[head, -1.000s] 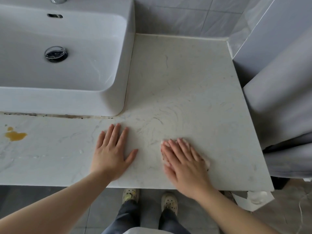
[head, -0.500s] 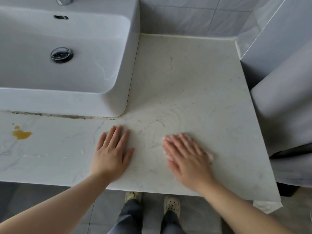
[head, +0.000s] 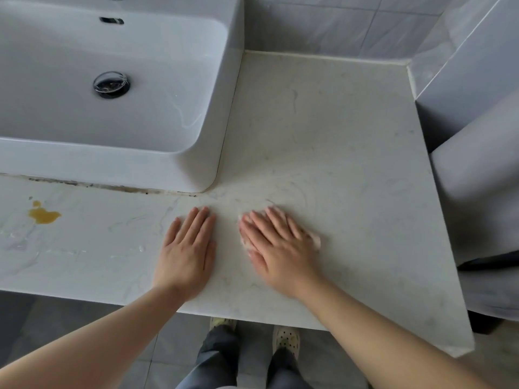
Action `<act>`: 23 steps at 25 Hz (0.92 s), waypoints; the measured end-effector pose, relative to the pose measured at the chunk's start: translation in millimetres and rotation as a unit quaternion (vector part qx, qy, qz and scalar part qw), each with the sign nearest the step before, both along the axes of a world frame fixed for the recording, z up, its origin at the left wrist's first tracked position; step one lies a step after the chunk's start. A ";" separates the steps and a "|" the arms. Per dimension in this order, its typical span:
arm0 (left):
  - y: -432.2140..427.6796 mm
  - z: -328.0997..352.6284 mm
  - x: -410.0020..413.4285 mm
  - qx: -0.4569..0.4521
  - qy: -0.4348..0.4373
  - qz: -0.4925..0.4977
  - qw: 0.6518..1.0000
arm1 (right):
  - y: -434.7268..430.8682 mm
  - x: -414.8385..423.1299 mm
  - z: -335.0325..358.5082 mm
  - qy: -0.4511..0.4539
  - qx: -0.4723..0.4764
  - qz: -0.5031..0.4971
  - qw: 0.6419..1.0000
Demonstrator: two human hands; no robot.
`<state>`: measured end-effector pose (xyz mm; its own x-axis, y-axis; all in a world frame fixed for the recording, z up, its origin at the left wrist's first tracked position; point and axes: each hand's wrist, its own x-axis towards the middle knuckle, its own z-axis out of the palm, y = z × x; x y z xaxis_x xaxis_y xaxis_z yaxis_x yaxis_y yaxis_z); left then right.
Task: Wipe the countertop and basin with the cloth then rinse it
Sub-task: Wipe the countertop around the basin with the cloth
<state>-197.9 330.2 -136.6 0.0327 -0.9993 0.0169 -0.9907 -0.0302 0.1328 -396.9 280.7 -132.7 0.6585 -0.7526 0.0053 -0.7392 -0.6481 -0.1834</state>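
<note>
My right hand (head: 278,248) lies flat on a small pale cloth (head: 315,239), pressing it onto the marble countertop (head: 323,141) near the front edge; only the cloth's edges show around my fingers. Just to its left, my left hand (head: 186,254) rests flat on the bare countertop, fingers together and holding nothing. The white rectangular basin (head: 179,169) sits on the counter at the upper left, with a chrome drain plug (head: 111,84) in its floor. A yellow-orange stain (head: 43,215) marks the counter at the far left.
Dark grime runs along the seam (head: 112,188) where the basin's front meets the counter. Grey tiled wall (head: 323,26) stands behind. A grey curtain or fabric (head: 483,178) hangs at the right edge. My feet in pale shoes (head: 286,338) stand on the grey floor below.
My right hand has slid the cloth leftward, closer to my left hand. My left hand has stayed planted. The view has shifted a little to the left.
</note>
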 end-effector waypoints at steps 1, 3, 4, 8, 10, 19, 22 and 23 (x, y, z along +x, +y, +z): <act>0.2 0.8 -0.6 0.002 0.001 0.004 1.000 | -5.9 -23.7 -2.2 0.017 -0.013 -0.011 1.000; 0.8 1.5 -1.7 0.000 -0.006 0.003 1.000 | -47.5 -56.2 -2.9 0.017 -0.022 -0.157 0.987; 1.7 1.1 -2.1 -0.002 -0.009 0.002 1.000 | -70.0 -56.8 -2.0 0.003 -0.015 -0.252 0.968; 1.4 0.3 -1.8 -0.023 0.004 -0.003 1.000 | -33.5 16.8 2.1 -0.013 0.010 -0.196 0.980; 1.8 0.1 -0.6 -0.035 0.022 -0.001 0.999 | 19.7 9.6 2.8 -0.005 0.015 -0.034 0.999; 0.3 1.9 1.1 -0.019 0.027 -0.011 0.999 | 8.3 0.1 4.8 0.005 0.023 -0.317 0.948; -0.9 6.3 9.5 -0.006 0.011 -0.050 0.999 | 58.2 19.4 7.2 0.032 0.016 -0.114 0.993; -0.8 8.9 12.7 0.002 0.000 -0.067 0.998 | 57.8 3.4 8.4 0.050 0.012 -0.094 0.994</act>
